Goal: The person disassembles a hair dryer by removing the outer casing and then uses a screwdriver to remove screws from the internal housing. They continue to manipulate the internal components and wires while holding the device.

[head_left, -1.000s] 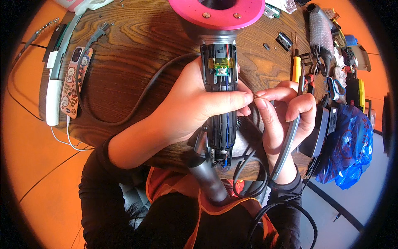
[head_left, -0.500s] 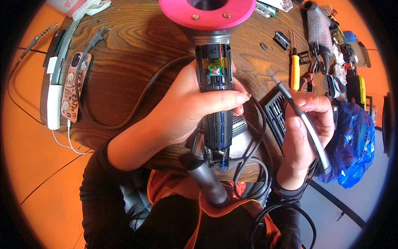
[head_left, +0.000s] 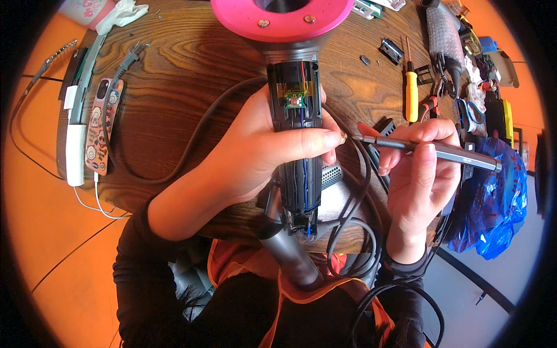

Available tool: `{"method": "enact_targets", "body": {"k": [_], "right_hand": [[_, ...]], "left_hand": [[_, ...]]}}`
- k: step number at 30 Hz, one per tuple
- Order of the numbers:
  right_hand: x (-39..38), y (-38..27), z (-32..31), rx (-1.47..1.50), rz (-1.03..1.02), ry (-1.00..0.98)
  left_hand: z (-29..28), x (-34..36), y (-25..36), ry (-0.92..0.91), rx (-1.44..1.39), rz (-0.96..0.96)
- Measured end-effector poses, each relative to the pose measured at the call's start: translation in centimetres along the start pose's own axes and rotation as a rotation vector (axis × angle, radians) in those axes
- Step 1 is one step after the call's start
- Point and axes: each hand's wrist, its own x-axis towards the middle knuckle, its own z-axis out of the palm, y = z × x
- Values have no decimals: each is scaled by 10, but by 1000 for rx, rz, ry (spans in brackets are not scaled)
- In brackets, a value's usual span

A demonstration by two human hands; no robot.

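Observation:
My left hand point(head_left: 243, 151) grips the opened black handle point(head_left: 299, 180) of a hair dryer with a pink ring head point(head_left: 238, 17); a small green circuit board point(head_left: 295, 100) shows inside. Its thumb crosses the handle, a tiny metallic piece point(head_left: 343, 138) at the tip. My right hand point(head_left: 423, 180) holds a slim dark pen screwdriver point(head_left: 467, 156) almost horizontally, its tip at or very near that piece; whether they touch is unclear. Below the handle lie a dark tube point(head_left: 287, 258), a perforated metal part point(head_left: 331, 175) and looped black cable point(head_left: 362, 232).
The wooden table point(head_left: 168, 52) bears a sticker-covered phone point(head_left: 96, 145) and white strip point(head_left: 75, 156) at left. At right are a yellow screwdriver point(head_left: 411, 98), small black parts point(head_left: 391, 51), a bubble-wrapped item point(head_left: 445, 46), a dark bit case point(head_left: 383, 130) and a blue bag point(head_left: 493, 214).
My right fingers left the tiny piece at my left thumb and turned the screwdriver from upright to nearly horizontal, tip toward that piece. The dryer and left hand shifted slightly left.

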Motion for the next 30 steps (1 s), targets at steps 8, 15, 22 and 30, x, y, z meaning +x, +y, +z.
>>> {"method": "enact_targets", "body": {"k": [8,15,22,30], "right_hand": [[1,-2,1,11,31,-15],[1,-4,2,13,94,49],[1,0,-1,-54,18,-4],[7,-5,0,-1,-54,138]], "left_hand": [[0,0,0,-14,7,-7],[-2,0,-1,4,-14,7],[-1,1,0,16,12,-10],[1,1,-1,-3,-4,18]]}}
